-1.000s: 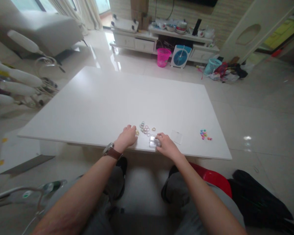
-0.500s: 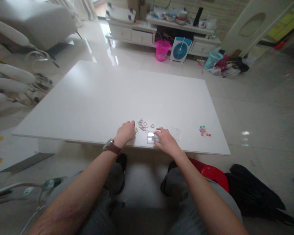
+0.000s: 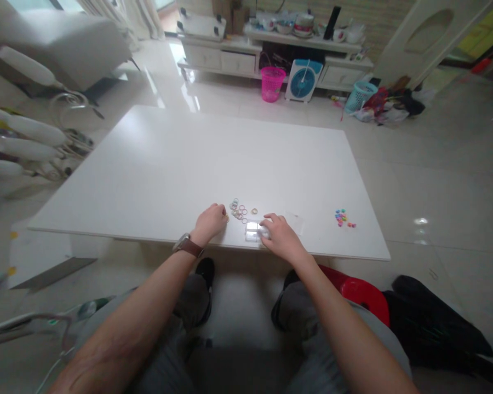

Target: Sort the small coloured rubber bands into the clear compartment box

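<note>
My left hand (image 3: 212, 221), with a watch on its wrist, rests on the table with fingers bent together. A bit of yellow from small yellow rings (image 3: 227, 218) peeks out at its fingertips; the rest is hidden. My right hand (image 3: 280, 234) grips the right side of a clear plastic compartment box (image 3: 252, 231) near the front edge. Several small thin rings (image 3: 239, 211) in pinkish and grey tones lie loosely between and beyond my hands. A separate small gold-coloured ring cluster (image 3: 254, 211) sits behind the box.
Right of my right hand lies a clear flat piece (image 3: 294, 222), perhaps a lid or bag. Small bright coloured pieces (image 3: 342, 218) form a group further right on the white table (image 3: 230, 153). A red stool (image 3: 365, 295) stands below the table's front edge.
Less of the yellow rings shows now, as my left fingers have closed over them. My right hand stays at the box. The whole view has shifted slightly.
</note>
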Motion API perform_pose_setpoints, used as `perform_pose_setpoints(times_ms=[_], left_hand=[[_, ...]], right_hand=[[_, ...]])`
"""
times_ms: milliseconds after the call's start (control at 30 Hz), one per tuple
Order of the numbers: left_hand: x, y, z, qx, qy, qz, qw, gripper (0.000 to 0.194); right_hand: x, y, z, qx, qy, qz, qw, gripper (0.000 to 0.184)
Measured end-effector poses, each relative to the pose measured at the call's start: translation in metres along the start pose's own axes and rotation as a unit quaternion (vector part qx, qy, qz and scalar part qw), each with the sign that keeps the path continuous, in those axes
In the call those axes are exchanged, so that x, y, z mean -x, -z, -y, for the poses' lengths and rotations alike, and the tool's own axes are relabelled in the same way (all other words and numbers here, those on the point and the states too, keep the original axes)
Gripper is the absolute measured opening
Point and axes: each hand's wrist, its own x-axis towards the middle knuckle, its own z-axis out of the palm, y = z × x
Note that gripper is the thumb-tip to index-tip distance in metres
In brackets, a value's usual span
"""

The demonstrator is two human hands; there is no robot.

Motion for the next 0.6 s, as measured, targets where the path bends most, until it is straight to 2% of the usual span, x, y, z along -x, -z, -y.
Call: perform_pose_setpoints(times_ms=[233,400,600], left_hand=[[-0.009,0.001,0.006,-0.013,0.002,-0.005,1.0,0.02],[-0.005,0.007,0.008,-0.003,-0.009,-0.024,1.0,0.02],[0.002,0.012,0.009,0.036,-0.02,0.003,0.999,0.022]], right_hand=[[-0.006,0.008,0.002,-0.019,0.002,-0.012,1.0,0.028],[-0.004,0.007,0.003,-0.014,0.007,-0.015,1.0,0.028],[0.0,0.004,0.007,-0.005,0.01,-0.005,1.0,0.026]])
